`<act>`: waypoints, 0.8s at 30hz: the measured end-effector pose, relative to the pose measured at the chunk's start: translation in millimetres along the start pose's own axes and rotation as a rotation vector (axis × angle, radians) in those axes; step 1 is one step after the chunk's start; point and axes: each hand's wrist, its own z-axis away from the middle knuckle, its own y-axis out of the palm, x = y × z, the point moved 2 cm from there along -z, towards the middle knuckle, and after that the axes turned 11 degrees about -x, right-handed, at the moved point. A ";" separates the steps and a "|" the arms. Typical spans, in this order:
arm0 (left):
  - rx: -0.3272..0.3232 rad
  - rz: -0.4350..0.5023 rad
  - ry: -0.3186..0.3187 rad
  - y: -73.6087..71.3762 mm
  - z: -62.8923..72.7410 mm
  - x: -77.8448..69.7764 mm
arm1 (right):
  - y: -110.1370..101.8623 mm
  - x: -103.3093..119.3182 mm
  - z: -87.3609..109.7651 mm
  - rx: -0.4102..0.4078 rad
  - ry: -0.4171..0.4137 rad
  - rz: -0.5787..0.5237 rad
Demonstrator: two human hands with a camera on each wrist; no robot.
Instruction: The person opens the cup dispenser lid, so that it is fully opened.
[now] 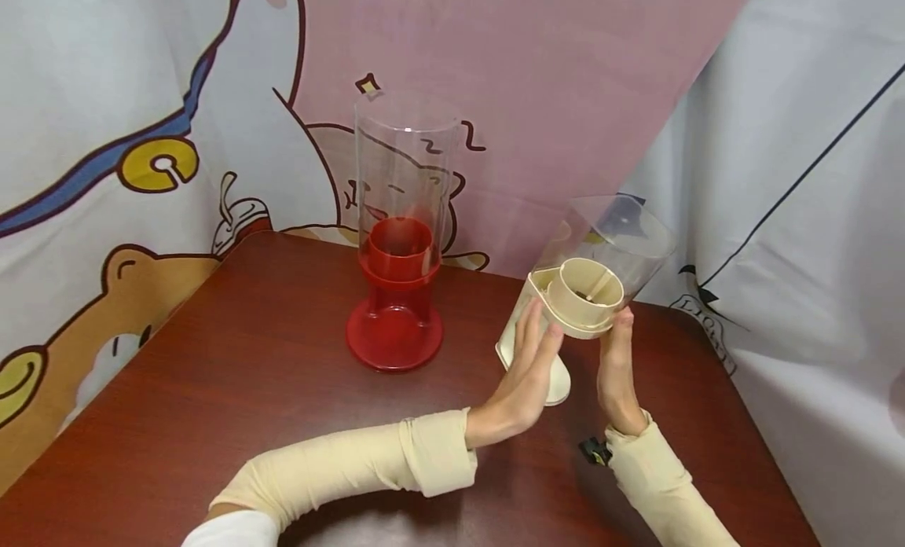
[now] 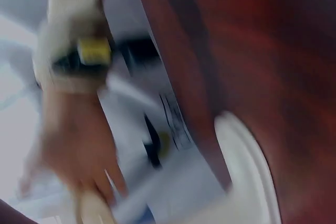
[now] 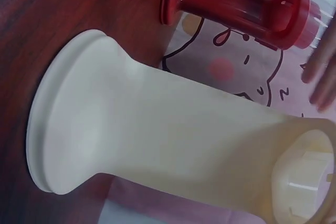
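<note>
Cream stand [image 3: 189, 135], with clear cylinder [image 1: 646, 244], is located near the table's [image 1: 283, 374] far right corner. Left hand [image 1: 518, 378] and right hand [image 1: 617, 374] flank it, fingers extended, neither gripping; whether they touch it cannot be told. Red stand [image 1: 399, 276] is upright near the far edge, well apart.

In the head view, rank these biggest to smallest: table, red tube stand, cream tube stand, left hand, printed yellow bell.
1. Table
2. Red tube stand and cream tube stand: too similar to rank; cream one tilts
3. Left hand
4. Printed yellow bell
</note>
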 end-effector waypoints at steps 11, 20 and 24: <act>0.021 0.076 0.031 -37.6 -84.9 17.1 | 8.9 13.0 44.7 -0.056 -0.009 0.301; 0.088 0.054 -0.001 -20.7 -59.4 15.5 | 10.0 11.4 27.2 -0.070 0.077 -0.019; 0.070 0.037 -0.021 -12.4 -36.3 10.6 | 4.8 3.9 14.6 -0.046 0.050 -0.045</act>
